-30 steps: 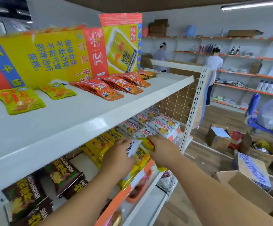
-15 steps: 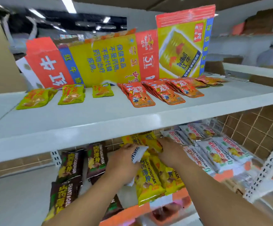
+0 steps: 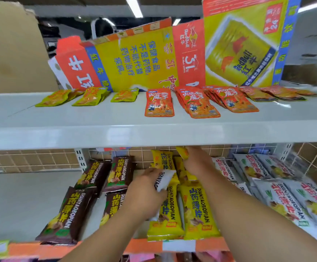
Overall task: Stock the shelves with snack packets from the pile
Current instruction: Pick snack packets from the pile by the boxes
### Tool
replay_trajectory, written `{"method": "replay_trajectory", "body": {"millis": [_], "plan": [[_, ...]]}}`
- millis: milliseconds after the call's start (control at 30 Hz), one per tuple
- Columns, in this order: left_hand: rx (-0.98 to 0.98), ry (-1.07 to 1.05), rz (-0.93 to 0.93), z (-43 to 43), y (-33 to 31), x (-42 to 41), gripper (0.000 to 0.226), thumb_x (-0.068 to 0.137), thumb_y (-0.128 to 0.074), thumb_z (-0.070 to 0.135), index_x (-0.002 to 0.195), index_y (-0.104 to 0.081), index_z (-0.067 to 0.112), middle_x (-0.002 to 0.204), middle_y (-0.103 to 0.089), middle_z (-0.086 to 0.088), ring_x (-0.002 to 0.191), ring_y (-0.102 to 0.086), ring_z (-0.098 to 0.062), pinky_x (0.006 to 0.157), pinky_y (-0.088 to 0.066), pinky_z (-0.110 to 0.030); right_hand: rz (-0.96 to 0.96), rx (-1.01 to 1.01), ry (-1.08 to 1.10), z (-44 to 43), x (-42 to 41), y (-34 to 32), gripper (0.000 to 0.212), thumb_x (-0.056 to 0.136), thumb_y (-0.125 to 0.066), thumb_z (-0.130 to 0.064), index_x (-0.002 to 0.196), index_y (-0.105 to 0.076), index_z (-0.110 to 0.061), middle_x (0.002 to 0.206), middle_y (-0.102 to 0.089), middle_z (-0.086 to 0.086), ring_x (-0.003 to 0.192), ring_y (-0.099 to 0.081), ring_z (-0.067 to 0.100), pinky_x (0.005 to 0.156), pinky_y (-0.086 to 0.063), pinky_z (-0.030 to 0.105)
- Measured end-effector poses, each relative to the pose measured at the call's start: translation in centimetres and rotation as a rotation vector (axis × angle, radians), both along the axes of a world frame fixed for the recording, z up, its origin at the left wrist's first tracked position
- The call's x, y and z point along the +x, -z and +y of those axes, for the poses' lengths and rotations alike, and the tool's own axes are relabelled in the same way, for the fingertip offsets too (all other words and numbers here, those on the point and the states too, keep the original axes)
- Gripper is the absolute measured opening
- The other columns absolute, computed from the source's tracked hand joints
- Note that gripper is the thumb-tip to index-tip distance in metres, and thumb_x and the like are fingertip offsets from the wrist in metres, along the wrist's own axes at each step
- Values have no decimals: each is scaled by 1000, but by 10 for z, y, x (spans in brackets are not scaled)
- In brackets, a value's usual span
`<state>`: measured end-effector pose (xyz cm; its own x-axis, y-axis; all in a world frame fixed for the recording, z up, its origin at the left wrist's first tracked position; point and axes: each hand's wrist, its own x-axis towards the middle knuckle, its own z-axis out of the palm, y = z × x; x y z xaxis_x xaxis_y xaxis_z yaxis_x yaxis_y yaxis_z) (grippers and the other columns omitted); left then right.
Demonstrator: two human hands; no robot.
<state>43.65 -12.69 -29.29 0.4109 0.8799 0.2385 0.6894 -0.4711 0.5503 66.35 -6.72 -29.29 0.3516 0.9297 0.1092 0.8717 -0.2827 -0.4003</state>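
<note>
Both hands reach under the upper shelf (image 3: 154, 135) into the lower shelf (image 3: 21, 201). My left hand (image 3: 144, 193) grips a white snack packet (image 3: 163, 181) over the rows of yellow packets (image 3: 195, 208). My right hand (image 3: 195, 161) reaches deeper and pinches a yellow packet (image 3: 182, 153) at the back of the yellow rows; its fingertips are partly hidden under the upper shelf. Brown packets (image 3: 72, 210) lie to the left of the yellow ones, white packets (image 3: 278, 190) to the right.
The upper shelf carries green packets (image 3: 89, 96) on the left and orange-red packets (image 3: 199, 103) on the right, in front of a flattened Red Bull carton (image 3: 154, 57). A wire grid backs the lower shelf (image 3: 31, 159). An orange price strip (image 3: 140, 246) runs along its front edge.
The view has swung left and closer to the shelves. My right hand has pushed deeper toward the back of the yellow rows. My left hand still holds the white packet.
</note>
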Motion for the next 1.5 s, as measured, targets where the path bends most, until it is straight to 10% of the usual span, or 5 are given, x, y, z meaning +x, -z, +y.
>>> {"method": "replay_trajectory", "body": {"millis": [133,700,1100,1367,1500], "plan": [[-18,-33,-5,-2,10,4,62,82,-65,27,142,-55,32,144,-52,8,116,-62,-20,91,-50,-29,-38,-57,-3,19,-4,12,40,87,-57,-26,126,-55,-19,132,-55,14,116,-57,39,86,-52,42],[57,-31,-30,-1,14,17,52,79,-65,19,129,-64,31,128,-58,8,106,-64,-19,83,-54,-32,-54,-179,37,19,-13,40,74,99,-45,-55,160,-15,-24,166,-8,7,142,-24,43,103,-40,52],[-25,-87,-5,4,9,47,50,77,-61,40,127,-63,37,123,-63,7,108,-64,-22,85,-51,-32,-25,73,-16,-55,13,30,25,96,-51,-40,104,-64,-20,106,-66,5,98,-62,27,71,-44,34],[-54,6,-111,-6,-14,81,46,79,-57,44,124,-65,33,124,-64,7,114,-62,-17,85,-49,-31,844,105,-23,-90,-11,3,9,99,-51,-18,98,-59,-16,86,-67,8,62,-67,24,63,-60,42],[-164,58,-331,-9,-23,91,48,89,-50,4,129,-68,23,122,-65,5,96,-69,-6,75,-51,-21,819,156,46,-106,-9,-13,19,101,-46,-12,90,-61,-12,70,-57,8,57,-55,20,53,-43,28]]}}
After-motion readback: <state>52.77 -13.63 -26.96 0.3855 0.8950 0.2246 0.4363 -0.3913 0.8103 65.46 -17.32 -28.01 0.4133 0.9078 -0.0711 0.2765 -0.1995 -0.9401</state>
